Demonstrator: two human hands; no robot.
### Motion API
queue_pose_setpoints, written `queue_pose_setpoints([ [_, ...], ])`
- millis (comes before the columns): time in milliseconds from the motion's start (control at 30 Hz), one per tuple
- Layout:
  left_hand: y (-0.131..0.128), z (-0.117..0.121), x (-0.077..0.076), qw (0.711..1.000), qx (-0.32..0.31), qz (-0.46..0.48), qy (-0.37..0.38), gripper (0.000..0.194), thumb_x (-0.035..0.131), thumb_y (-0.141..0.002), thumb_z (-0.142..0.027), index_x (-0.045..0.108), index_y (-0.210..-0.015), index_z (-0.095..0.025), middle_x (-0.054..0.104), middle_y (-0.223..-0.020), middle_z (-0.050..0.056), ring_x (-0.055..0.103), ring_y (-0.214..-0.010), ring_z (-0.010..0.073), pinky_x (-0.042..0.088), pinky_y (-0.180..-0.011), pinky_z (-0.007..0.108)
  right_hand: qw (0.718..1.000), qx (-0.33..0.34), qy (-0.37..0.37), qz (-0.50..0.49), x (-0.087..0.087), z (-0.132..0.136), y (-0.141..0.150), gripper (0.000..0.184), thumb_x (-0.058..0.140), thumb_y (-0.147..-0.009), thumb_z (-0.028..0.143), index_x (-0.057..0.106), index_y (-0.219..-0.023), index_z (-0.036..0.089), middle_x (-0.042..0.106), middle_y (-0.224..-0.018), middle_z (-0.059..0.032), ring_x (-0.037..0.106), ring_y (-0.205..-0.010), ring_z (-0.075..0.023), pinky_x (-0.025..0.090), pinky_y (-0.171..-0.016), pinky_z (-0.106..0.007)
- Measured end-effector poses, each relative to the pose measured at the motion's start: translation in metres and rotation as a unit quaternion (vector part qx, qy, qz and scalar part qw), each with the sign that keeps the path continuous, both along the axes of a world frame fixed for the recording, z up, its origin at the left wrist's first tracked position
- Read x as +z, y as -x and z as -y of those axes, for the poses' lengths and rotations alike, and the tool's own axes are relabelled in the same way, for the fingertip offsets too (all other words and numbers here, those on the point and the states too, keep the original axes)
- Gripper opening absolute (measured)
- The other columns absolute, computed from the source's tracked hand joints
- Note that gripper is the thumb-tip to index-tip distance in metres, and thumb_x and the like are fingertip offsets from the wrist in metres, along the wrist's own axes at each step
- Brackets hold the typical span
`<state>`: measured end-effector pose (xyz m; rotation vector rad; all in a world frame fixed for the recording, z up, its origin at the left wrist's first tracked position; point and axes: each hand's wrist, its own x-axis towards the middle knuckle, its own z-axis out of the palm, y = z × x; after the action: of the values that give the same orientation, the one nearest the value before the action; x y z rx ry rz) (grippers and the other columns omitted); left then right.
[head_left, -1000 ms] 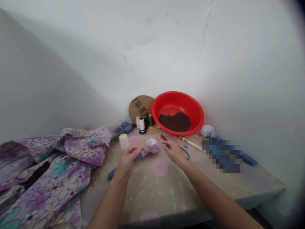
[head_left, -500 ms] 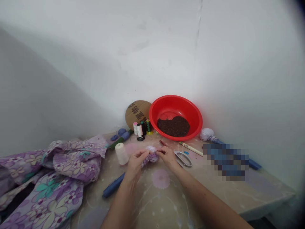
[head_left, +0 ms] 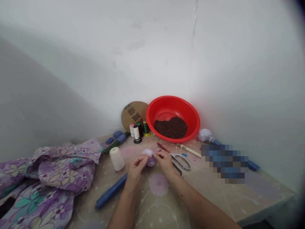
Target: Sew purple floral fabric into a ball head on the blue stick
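Observation:
A blue stick (head_left: pixel 111 192) with a purple floral cloth ball (head_left: pixel 150 156) at its end lies slanted on the table. My left hand (head_left: pixel 135 168) pinches the ball from the left. My right hand (head_left: pixel 163 160) pinches it from the right, fingers pressed together at the ball's top. Both hands meet at the ball above a pink flower print on the tablecloth (head_left: pixel 159 183).
Scissors (head_left: pixel 181 161) lie right of my right hand, beside a pen (head_left: pixel 190 150) and a red pencil (head_left: pixel 162 147). A cream thread cone (head_left: pixel 116 158), small spools (head_left: pixel 136 133), a red basin (head_left: pixel 172 108) of dark grains, a cardboard disc (head_left: pixel 133 112), another cloth-ball stick (head_left: pixel 206 135) and purple floral fabric (head_left: pixel 56 175) surround them.
My right hand came in from the right and joined my left on the cloth ball. The ball and stick came lower, nearer the table.

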<state>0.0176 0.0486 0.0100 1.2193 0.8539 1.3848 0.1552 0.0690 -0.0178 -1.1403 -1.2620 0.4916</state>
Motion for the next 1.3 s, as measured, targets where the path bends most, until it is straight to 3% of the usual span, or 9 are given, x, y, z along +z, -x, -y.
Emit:
queue_pose_setpoints([
  [333, -0.001, 0.001, 0.001, 0.999, 0.008, -0.041, -0.013, 0.017, 0.067, -0.060, -0.031, 0.067, -0.065, -0.015, 0.066, -0.083, 0.006, 0.058, -0.081, 0.0170, 0.043, -0.076, 0.026, 0.991, -0.011, 0.025, 0.128, 0.009, 0.004, -0.014, 0.016, 0.050, -0.069, 0.022, 0.065, -0.071, 0.017, 0.061, -0.070, -0.0031, 0.053, -0.063, -0.0135, 0.040, -0.059, -0.023],
  [500, 0.000, 0.002, 0.001, 0.999, 0.019, -0.049, -0.009, 0.017, 0.067, -0.060, -0.032, 0.067, -0.064, -0.016, 0.066, -0.082, 0.005, 0.058, -0.079, 0.0162, 0.043, -0.074, 0.025, 0.966, -0.088, 0.072, 0.233, 0.034, 0.008, -0.055, 0.022, 0.046, -0.071, 0.021, 0.067, -0.078, 0.017, 0.065, -0.079, -0.0063, 0.056, -0.074, -0.0169, 0.039, -0.068, -0.026],
  [567, -0.001, 0.003, 0.001, 0.999, 0.016, -0.048, -0.007, 0.017, 0.067, -0.060, -0.032, 0.067, -0.063, -0.015, 0.066, -0.082, 0.005, 0.058, -0.078, 0.0158, 0.043, -0.072, 0.024, 0.952, -0.116, 0.111, 0.261, 0.045, 0.007, -0.078, 0.023, 0.045, -0.073, 0.022, 0.068, -0.078, 0.017, 0.066, -0.077, -0.0062, 0.057, -0.071, -0.0166, 0.039, -0.064, -0.024],
  [667, -0.001, 0.004, 0.002, 0.999, 0.017, -0.047, -0.003, 0.018, 0.067, -0.059, -0.032, 0.067, -0.063, -0.015, 0.066, -0.082, 0.006, 0.058, -0.078, 0.0157, 0.043, -0.073, 0.024, 0.908, -0.153, 0.171, 0.352, 0.055, 0.006, -0.113, 0.022, 0.047, -0.071, 0.018, 0.069, -0.076, 0.018, 0.067, -0.073, -0.0062, 0.058, -0.067, -0.0160, 0.036, -0.056, -0.022],
  [800, -0.002, 0.004, 0.003, 0.999, 0.024, -0.040, 0.002, 0.018, 0.067, -0.059, -0.032, 0.067, -0.063, -0.015, 0.066, -0.082, 0.006, 0.058, -0.078, 0.0164, 0.043, -0.073, 0.025, 0.850, -0.174, 0.226, 0.444, 0.051, 0.007, -0.145, 0.020, 0.050, -0.070, 0.022, 0.069, -0.067, 0.017, 0.066, -0.067, -0.0093, 0.058, -0.065, -0.0178, 0.032, -0.053, -0.024],
  [900, -0.003, 0.003, 0.003, 0.999, 0.022, -0.042, -0.001, 0.018, 0.068, -0.058, -0.033, 0.067, -0.062, -0.015, 0.066, -0.080, 0.006, 0.058, -0.077, 0.0167, 0.044, -0.072, 0.025, 0.815, -0.180, 0.244, 0.494, 0.041, 0.011, -0.149, 0.020, 0.050, -0.070, 0.022, 0.068, -0.065, 0.016, 0.065, -0.066, -0.0098, 0.057, -0.063, -0.0170, 0.031, -0.053, -0.024],
  [1100, -0.003, 0.005, 0.007, 0.999, 0.024, -0.046, 0.008, 0.020, 0.069, -0.055, -0.034, 0.067, -0.061, -0.015, 0.066, -0.072, 0.006, 0.058, -0.071, 0.0168, 0.044, -0.067, 0.026, 0.778, -0.171, 0.238, 0.555, 0.035, 0.015, -0.135, 0.015, 0.052, -0.067, 0.020, 0.067, -0.067, 0.015, 0.065, -0.071, -0.0112, 0.058, -0.067, -0.0185, 0.034, -0.057, -0.026],
  [1300, -0.003, 0.008, 0.009, 0.998, 0.025, -0.058, 0.000, 0.019, 0.068, -0.058, -0.033, 0.067, -0.063, -0.015, 0.066, -0.073, 0.006, 0.058, -0.072, 0.0161, 0.044, -0.068, 0.025, 0.766, -0.161, 0.229, 0.579, 0.033, 0.010, -0.134, 0.016, 0.049, -0.068, 0.012, 0.065, -0.068, 0.013, 0.065, -0.073, -0.0137, 0.059, -0.072, -0.0220, 0.036, -0.063, -0.028],
])
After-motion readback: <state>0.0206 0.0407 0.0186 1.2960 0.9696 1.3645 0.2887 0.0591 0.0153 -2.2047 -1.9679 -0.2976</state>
